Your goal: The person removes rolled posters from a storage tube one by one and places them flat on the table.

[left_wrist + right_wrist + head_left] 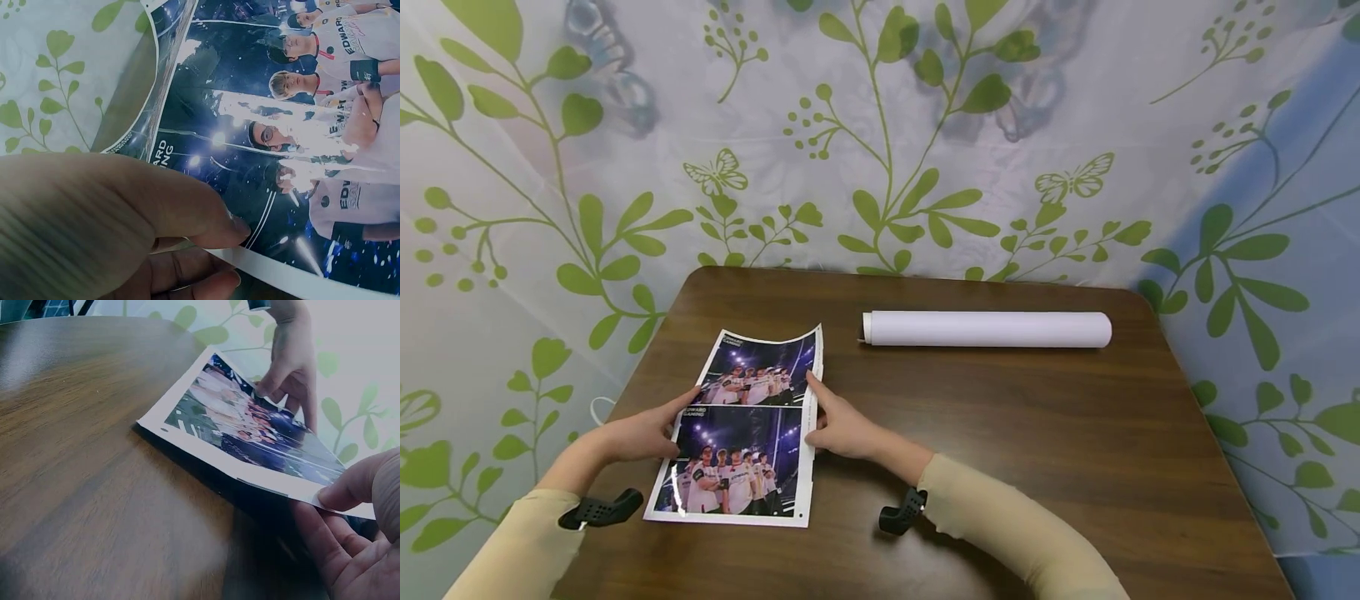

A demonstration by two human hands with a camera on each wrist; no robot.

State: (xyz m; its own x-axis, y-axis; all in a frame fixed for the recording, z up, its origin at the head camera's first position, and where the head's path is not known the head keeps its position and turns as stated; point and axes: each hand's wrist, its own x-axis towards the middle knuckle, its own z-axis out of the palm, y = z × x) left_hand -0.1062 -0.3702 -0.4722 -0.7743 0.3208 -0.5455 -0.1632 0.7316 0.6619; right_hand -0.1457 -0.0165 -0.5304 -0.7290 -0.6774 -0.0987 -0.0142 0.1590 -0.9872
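A glossy photo sheet (748, 417) with a white border carries two prints of a group in white shirts, one above the other. My left hand (638, 431) holds its left edge; in the left wrist view the thumb (219, 228) lies on top with fingers beneath. At the opposite edge my right hand (850, 425) pinches the white border, and the right wrist view shows that thumb (347, 487) above and the fingers (325, 540) below. The sheet (244, 419) bows and its near right border is raised off the table there.
A white paper roll (988, 329) lies across the back right of the brown wooden table (1022, 433). Behind the table hangs a cloth (760, 108) printed with green leaves and butterflies. A white cable loop (598, 408) shows by the left table edge.
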